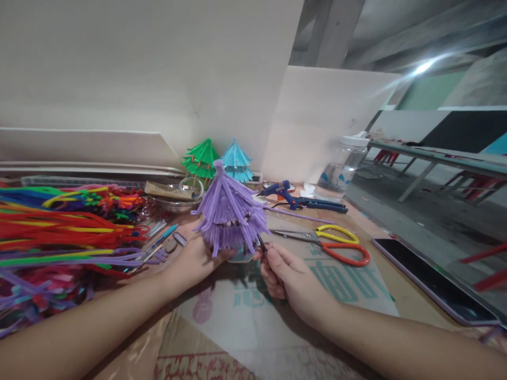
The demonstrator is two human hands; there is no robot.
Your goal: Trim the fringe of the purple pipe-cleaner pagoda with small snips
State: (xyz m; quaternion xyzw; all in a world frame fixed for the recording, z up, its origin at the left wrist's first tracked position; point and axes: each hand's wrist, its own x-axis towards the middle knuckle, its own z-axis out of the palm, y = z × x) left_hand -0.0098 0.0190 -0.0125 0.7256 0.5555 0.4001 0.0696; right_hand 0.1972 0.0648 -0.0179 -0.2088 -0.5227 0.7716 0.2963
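Observation:
A purple pipe-cleaner tree (227, 211) with two drooping tiers stands upright in front of me. My left hand (196, 264) grips it from below on its left side, and the fringe hides most of the fingers. My right hand (283, 272) is closed around a slim dark tool (262, 246), possibly tweezers, whose tip meets the lower right fringe. Under the tree a pale translucent base (240, 255) shows in part. To the right of the tree lie scissors (320, 240) with one yellow and one red handle.
Bundles of colourful pipe cleaners (67, 227) cover the left side. Behind stand a green tree (202, 158), a blue tree (236, 158) and a metal bowl (174, 200). A blue glue gun (281, 192), pliers (322, 205), a water bottle (343, 166) and a phone (431, 279) are on the right.

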